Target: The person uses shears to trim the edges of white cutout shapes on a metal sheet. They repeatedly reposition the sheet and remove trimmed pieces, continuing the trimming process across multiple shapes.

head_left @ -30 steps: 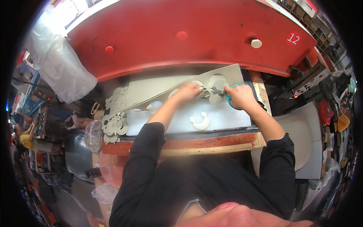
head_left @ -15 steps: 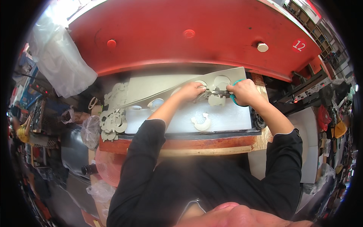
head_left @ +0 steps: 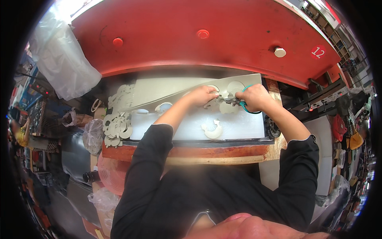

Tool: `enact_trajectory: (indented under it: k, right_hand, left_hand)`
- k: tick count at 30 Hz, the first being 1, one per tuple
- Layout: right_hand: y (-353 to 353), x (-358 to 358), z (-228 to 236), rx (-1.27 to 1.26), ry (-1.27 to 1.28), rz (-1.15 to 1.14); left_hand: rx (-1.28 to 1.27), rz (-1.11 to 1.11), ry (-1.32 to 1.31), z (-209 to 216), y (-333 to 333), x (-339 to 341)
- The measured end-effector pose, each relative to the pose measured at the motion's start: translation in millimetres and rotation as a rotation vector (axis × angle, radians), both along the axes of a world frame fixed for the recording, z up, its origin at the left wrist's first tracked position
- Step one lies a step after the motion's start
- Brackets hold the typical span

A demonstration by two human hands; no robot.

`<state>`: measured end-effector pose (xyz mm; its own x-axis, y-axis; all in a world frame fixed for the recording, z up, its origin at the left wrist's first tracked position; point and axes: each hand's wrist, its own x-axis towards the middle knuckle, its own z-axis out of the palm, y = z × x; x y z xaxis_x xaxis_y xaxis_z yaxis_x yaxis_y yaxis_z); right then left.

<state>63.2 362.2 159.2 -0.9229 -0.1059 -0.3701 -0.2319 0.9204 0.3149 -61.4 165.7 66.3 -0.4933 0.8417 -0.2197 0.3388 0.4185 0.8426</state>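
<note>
My right hand (head_left: 256,97) is closed round the teal-handled scissors (head_left: 232,100), whose blades point left across a beige sheet (head_left: 253,81) with round cut-outs. My left hand (head_left: 200,96) pinches the sheet close to the blade tips; its fingertips partly hide what lies between them. Just under the scissors a rounded beige piece (head_left: 229,108) shows, and I cannot tell whether it is still joined to the sheet. Nearer to me, a crescent-shaped cut piece (head_left: 216,132) lies on the pale work surface (head_left: 179,131).
Several cut pieces (head_left: 116,128) are heaped at the left end of the table. A larger beige sheet (head_left: 159,85) lies behind. The red machine panel (head_left: 159,44) with knobs rises beyond the table. A plastic bag (head_left: 63,59) hangs at the left, above a pink basket (head_left: 109,175).
The scissors have tilted and their blades sit slightly lower on the sheet. A small flap of sheet shows above the blades. My left hand keeps its pinch, and the whole view has shifted a little.
</note>
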Motion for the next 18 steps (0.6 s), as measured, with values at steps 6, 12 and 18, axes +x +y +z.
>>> enact_trajectory:
  k: [6, 12, 18]
  right_hand:
    - [-2, -2, -5, -0.006, -0.038, 0.031]
    - [3, -7, -13, 0.025, -0.034, 0.053]
    - [4, -6, -15, 0.002, -0.015, 0.064]
  left_hand:
    - [0.052, -0.098, 0.279, -10, 5, -6]
    - [-0.024, -0.045, 0.061, -3, 2, -3]
    - [0.038, 0.002, 0.038, -10, 2, -5]
